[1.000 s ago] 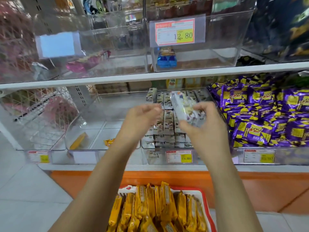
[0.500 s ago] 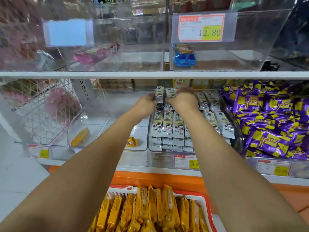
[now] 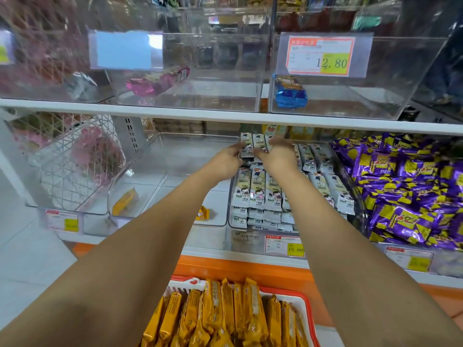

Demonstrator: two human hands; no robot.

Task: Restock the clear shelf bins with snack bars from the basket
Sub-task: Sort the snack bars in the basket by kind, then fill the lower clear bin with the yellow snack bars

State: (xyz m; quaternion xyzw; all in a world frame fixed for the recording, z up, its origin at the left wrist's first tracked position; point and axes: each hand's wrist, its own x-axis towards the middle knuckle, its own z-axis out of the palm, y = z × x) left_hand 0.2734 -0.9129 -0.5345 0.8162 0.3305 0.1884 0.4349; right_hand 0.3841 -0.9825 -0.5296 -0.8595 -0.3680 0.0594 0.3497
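Both hands, left (image 3: 226, 159) and right (image 3: 278, 154), reach deep into the middle bin (image 3: 350, 176), each grip closed on the white bars (image 3: 253, 146) at its 12 o'clock, squaring the back row, while the yellow bars (image 3: 225, 314) wait in the basket (image 3: 309, 306) at 6 o'clock

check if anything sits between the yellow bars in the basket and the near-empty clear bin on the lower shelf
Nothing visible blocks it. The yellow bars lie uncovered in the basket, and the clear bin is open on top. Both hands are busy in the neighbouring bin.
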